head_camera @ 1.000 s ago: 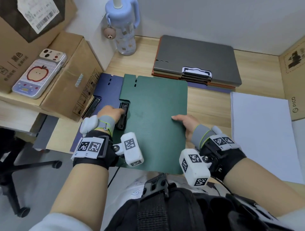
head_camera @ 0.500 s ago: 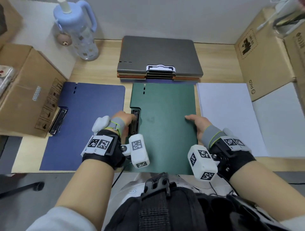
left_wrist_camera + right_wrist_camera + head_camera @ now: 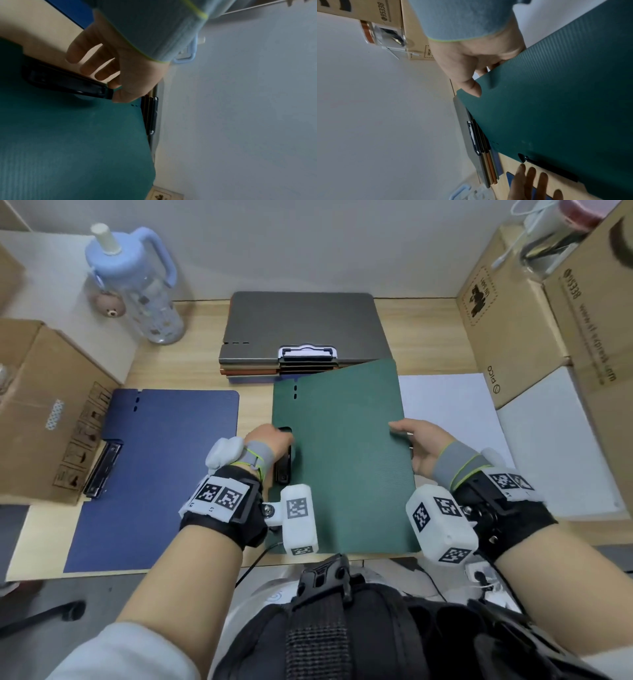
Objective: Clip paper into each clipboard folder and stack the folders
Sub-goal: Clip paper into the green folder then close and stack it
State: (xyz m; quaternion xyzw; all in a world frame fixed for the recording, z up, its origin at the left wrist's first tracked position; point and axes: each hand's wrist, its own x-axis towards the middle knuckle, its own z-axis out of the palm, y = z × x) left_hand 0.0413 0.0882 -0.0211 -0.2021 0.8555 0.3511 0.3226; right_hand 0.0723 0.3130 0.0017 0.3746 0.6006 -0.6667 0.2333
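Note:
A closed green clipboard folder (image 3: 342, 467) is held between both hands near the desk's front, slightly raised and turned, its far right corner over the folder stack (image 3: 301, 323). My left hand (image 3: 274, 436) pinches its left edge beside the black clip (image 3: 284, 470). In the left wrist view the thumb lies on top by the clip (image 3: 68, 82) and the fingers (image 3: 89, 65) reach underneath. My right hand (image 3: 407, 436) grips the right edge, thumb (image 3: 474, 88) on the cover (image 3: 565, 101) and fingers hidden below. A closed blue folder (image 3: 154, 474) lies to the left.
Loose white paper (image 3: 452, 419) lies right of the green folder. Cardboard boxes stand at the left (image 3: 44, 405) and right (image 3: 507, 330) edges. A blue-lidded water bottle (image 3: 137, 289) stands at the back left. The desk's front edge is just below my wrists.
The green folder lay flat and square on the desk; now it is lifted a little and turned, its far corner over the stack. Both hands keep their hold on its edges.

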